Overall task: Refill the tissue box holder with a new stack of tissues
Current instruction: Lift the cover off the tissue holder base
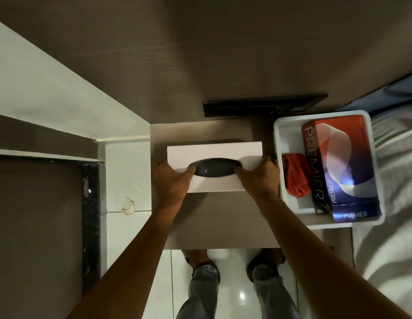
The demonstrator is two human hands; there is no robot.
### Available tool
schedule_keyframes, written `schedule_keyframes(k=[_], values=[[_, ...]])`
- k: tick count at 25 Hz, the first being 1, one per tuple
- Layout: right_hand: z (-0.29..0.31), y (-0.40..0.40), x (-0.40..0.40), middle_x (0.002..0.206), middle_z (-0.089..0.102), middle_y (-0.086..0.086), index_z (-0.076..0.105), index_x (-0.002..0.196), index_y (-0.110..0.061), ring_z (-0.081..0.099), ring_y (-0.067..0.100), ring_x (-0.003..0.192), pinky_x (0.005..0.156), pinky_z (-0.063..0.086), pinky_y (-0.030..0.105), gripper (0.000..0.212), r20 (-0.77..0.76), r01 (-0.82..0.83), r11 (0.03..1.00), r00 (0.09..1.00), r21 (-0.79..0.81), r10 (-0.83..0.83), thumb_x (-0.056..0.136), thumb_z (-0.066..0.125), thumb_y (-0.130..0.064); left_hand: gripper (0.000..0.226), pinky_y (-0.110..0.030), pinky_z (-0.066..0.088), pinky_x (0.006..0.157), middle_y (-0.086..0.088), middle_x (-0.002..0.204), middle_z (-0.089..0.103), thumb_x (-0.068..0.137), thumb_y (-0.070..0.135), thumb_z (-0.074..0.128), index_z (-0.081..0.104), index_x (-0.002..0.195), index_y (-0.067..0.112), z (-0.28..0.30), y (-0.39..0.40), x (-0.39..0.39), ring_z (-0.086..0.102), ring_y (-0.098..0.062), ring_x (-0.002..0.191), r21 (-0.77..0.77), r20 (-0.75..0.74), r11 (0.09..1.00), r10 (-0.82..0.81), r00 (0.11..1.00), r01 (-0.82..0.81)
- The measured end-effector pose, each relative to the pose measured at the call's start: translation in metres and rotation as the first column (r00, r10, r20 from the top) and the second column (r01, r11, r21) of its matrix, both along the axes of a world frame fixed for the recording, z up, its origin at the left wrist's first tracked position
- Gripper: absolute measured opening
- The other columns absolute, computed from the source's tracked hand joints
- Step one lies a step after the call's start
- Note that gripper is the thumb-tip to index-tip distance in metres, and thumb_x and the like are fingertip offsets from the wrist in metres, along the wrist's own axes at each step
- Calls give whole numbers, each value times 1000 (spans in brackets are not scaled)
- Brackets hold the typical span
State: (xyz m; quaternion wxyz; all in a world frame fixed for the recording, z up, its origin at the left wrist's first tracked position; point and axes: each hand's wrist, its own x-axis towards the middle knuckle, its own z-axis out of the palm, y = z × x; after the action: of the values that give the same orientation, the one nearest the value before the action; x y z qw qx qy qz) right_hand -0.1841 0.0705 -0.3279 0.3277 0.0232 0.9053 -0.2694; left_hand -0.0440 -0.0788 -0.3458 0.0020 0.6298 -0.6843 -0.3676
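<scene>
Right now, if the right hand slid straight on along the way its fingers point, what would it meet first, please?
The right hand points left across the white tissue box holder, so it would probably meet the left hand first, past the dark oval opening.

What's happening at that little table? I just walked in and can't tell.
A person stands at a small wooden table, both hands on a white tissue box holder. The left hand and right hand grip its two ends, thumbs at the dark oval opening, where no tissue shows. Beside it, a white tray holds a Premier tissue box and a red cloth.
</scene>
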Motion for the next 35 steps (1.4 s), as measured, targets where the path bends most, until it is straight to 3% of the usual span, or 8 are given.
schedule_keyframes(k=[5, 11, 14, 19, 22, 26, 32, 35], values=[[-2, -9, -4, 144, 51, 22, 47, 140, -1, 49, 40, 134, 113, 45, 55, 84, -3, 13, 998, 1000, 57, -12, 76, 84, -42, 59, -17, 43, 66, -13, 123, 75, 76, 38, 93, 71, 121, 7, -1, -9, -5, 73, -34, 114, 41, 52, 999, 34, 998, -36], [3, -9, -3, 134, 56, 18, 44, 136, -4, 55, 37, 126, 107, 50, 54, 81, 10, 1, 999, 1000, 40, -2, 77, 83, -44, 54, -18, 42, 61, -9, 110, 74, 78, 33, 92, 73, 120, 7, -6, -17, -3, 72, -31, 109, 112, 53, 993, 34, 998, -40], [8, -9, -6, 133, 57, 18, 43, 134, -7, 58, 38, 123, 102, 55, 54, 78, 47, -10, 1000, 999, 17, 9, 77, 82, -45, 53, -18, 46, 69, 4, 103, 62, 80, 28, 91, 70, 125, 10, -5, -21, -3, 66, -24, 109, 194, -2, 980, 56, 998, -54], [15, -5, -7, 138, 56, 18, 38, 144, -2, 55, 38, 129, 104, 53, 53, 86, 26, -54, 998, 998, -8, 55, 81, 81, -42, 80, -39, 56, 98, -13, 137, 54, 78, 37, 91, 53, 142, 10, 6, -15, -2, 61, -30, 124, 132, 31, 989, 64, 997, -67], [28, 9, 2, 138, 54, 14, 37, 147, -7, 54, 30, 126, 102, 54, 49, 84, -11, -36, 997, 999, -64, 35, 83, 81, -40, 79, -30, 53, 90, -4, 123, 47, 78, 39, 91, 50, 140, 13, 24, 0, 11, 53, -17, 110, 82, -17, 995, 65, 998, -63], [50, 58, 42, 132, 49, 7, 39, 142, -16, 44, 14, 110, 86, 47, 31, 78, -44, -74, 996, 996, -53, 72, 82, 82, -41, 70, -30, 55, 90, -1, 123, 47, 79, 38, 91, 51, 133, 18, 49, 36, 52, 56, -17, 111, 163, -11, 986, 38, 999, -36], [49, 114, 109, 134, 48, 8, 38, 143, -18, 55, 27, 117, 94, 59, 48, 80, 157, 3, 998, 987, 64, -13, 81, 83, -42, 75, -36, 58, 100, 2, 118, 58, 74, 36, 96, 60, 135, 12, 56, 83, 104, 62, -19, 111, 215, -12, 977, -4, 1000, 6], [32, 115, 109, 137, 48, 10, 41, 142, -17, 56, 29, 120, 93, 58, 43, 78, 139, -34, 999, 990, 29, 30, 81, 83, -42, 73, -37, 60, 96, -3, 117, 64, 70, 41, 97, 65, 128, 10, 44, 90, 112, 62, -18, 104, 163, 26, 985, 45, 999, -49]])
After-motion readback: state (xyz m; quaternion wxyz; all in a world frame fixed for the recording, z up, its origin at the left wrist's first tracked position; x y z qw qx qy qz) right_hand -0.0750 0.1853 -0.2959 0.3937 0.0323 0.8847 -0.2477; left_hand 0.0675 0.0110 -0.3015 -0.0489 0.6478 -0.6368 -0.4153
